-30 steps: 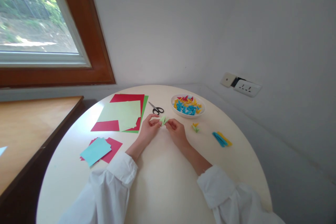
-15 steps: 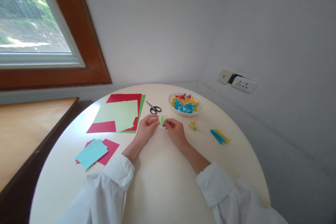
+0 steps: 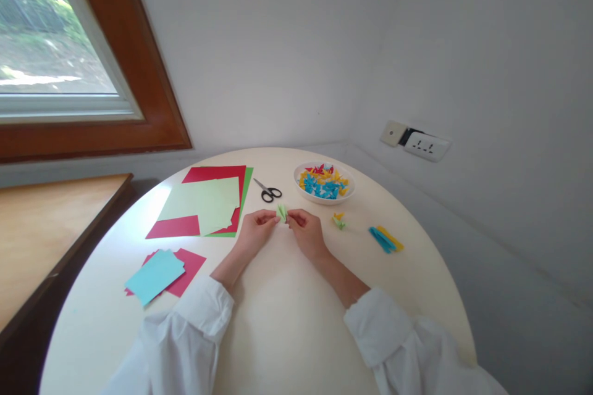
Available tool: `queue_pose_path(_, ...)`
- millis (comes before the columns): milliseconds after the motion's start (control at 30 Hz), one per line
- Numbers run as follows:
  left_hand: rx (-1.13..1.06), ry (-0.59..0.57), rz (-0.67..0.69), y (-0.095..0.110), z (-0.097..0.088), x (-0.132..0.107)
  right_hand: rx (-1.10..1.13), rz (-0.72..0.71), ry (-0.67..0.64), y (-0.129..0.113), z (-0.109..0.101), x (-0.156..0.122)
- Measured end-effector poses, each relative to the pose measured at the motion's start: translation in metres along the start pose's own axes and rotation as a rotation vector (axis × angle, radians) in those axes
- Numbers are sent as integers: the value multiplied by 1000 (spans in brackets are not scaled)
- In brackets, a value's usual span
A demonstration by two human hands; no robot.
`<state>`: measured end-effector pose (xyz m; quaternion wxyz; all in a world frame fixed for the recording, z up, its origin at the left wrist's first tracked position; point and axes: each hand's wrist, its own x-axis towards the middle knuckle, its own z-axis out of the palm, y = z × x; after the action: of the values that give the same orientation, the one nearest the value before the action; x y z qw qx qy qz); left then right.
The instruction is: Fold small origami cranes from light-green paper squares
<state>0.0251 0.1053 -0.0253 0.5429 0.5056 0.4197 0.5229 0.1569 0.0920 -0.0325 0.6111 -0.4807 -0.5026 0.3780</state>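
A small light-green folded paper crane point(image 3: 281, 213) is held up between my two hands over the table. My left hand point(image 3: 256, 231) pinches its left side between thumb and fingers. On the other side, the fingertips of my right hand point(image 3: 307, 233) are closed on its right edge. Just beyond my hands lies a pair of black-handled scissors point(image 3: 267, 191). A little yellow and a light-green folded paper piece point(image 3: 339, 221) rest to the right of my right hand. Fine folds of the held piece are too small to make out.
A white bowl point(image 3: 324, 200) of red, yellow and blue paper cranes stands at the back right. Blue and yellow paper strips point(image 3: 383, 239) lie at the right. Light-green sheets point(image 3: 199, 200) over red and green paper lie at the left, with blue cards point(image 3: 156, 276) nearer me.
Both hands still hold the green paper crane; their fingers have shifted slightly and the left hand's fingers are drawn closer together. The whole view has moved a little.
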Motion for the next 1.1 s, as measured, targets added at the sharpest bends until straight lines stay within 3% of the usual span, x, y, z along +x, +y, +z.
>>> queue_pose_path(267, 45, -1, 23, 2, 1, -1, 22, 10, -31, 1, 0, 0)
queue_pose_path(467, 33, -69, 35, 6, 2, -3, 34, 3, -56, -1, 1, 0)
queue_pose_path(667, 29, -82, 16, 5, 2, -3, -76, -29, -3, -2, 1, -2)
queue_pose_path(867, -40, -103, 2, 5, 3, -2, 45, 16, -30, 0, 1, 0)
queue_pose_path(1100, -48, -48, -44, 5, 4, -2, 127, 76, -34, -1, 2, 1)
